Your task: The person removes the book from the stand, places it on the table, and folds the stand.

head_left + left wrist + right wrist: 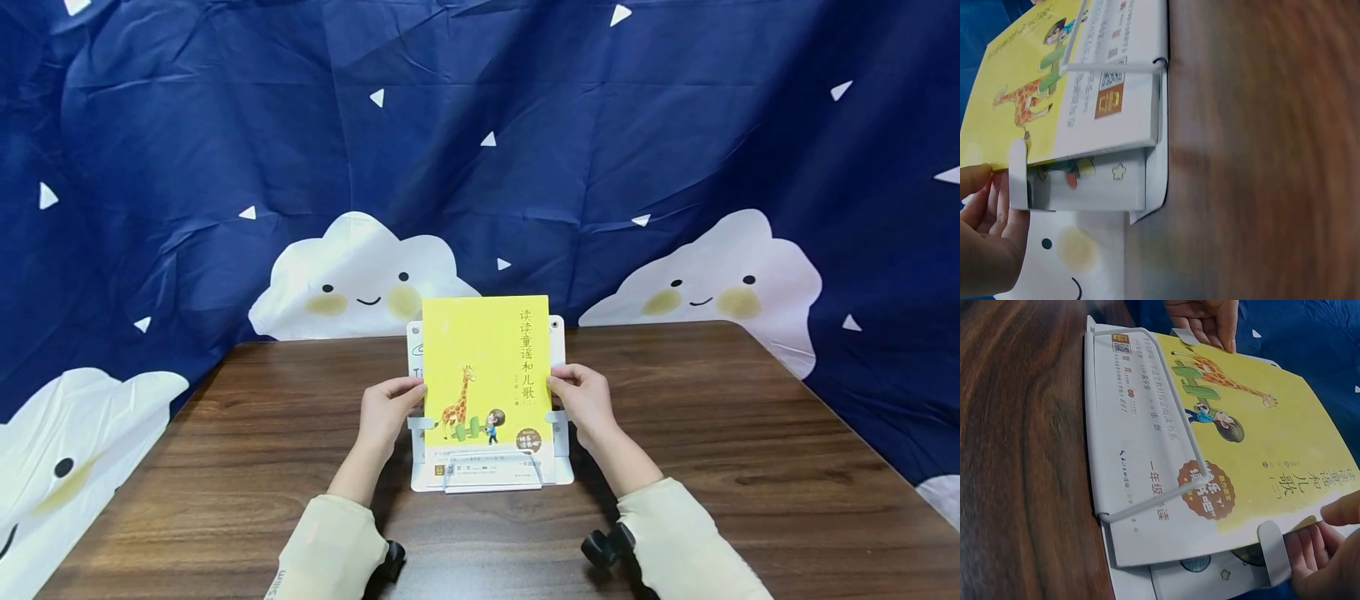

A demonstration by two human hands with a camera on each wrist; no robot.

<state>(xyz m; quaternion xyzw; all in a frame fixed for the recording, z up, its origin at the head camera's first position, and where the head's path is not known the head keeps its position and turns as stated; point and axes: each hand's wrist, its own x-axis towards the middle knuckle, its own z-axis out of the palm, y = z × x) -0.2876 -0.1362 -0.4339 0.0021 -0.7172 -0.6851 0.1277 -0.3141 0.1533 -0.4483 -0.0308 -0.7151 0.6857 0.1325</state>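
A yellow picture book (480, 350) with a giraffe and a child on its cover stands upright on a white book stand (557, 342). My left hand (386, 411) pinches the book's left edge, thumb in front and fingers behind, as the left wrist view shows. On the opposite edge my right hand (588, 402) does the same. A white wire bar (1169, 400) crosses the front of the book's lower part. Small white side clips (1018, 175) stick out from the stand close to both hands. Most of the stand's printed panel is hidden behind the book.
The stand rests on a dark brown wooden table (300, 442). Behind it hangs a blue curtain (480, 167) with smiling clouds and white triangles. Black wrist straps (607, 546) sit at the cuffs of the pale sleeves (333, 537).
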